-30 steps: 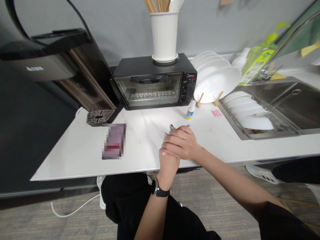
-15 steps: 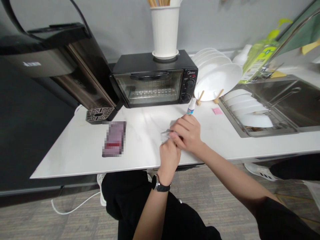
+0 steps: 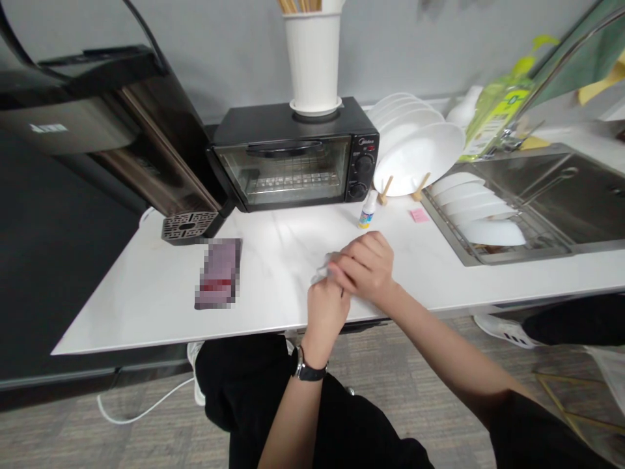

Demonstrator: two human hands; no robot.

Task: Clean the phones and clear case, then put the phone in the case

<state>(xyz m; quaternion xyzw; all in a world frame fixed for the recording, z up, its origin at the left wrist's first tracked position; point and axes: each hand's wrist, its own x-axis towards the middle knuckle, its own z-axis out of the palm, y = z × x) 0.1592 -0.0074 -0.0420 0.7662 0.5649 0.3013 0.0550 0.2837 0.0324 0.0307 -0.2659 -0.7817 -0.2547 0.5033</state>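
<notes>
My left hand (image 3: 327, 309), with a black watch (image 3: 308, 368) on its wrist, is closed above the front of the white counter (image 3: 273, 286). My right hand (image 3: 367, 266) is closed too, its fingers bent against the top of the left one. Between them a small grey, shiny bit (image 3: 319, 272) sticks out to the left; what it is, and which hand grips it, I cannot make out. Just behind the right hand a small white bottle (image 3: 368, 210) with a blue and yellow label stands upright.
Behind is a black toaster oven (image 3: 293, 163) bearing a white cup (image 3: 314, 62). A dispenser (image 3: 190, 225) and a blurred purple object (image 3: 219, 273) are at left. White plates (image 3: 420, 156), a pink note (image 3: 418, 215) and a sink (image 3: 576, 195) are at right.
The view has shifted slightly, so the counter items appear a little further left. Both hands stay together; more of the small bottle now shows behind the right hand.
</notes>
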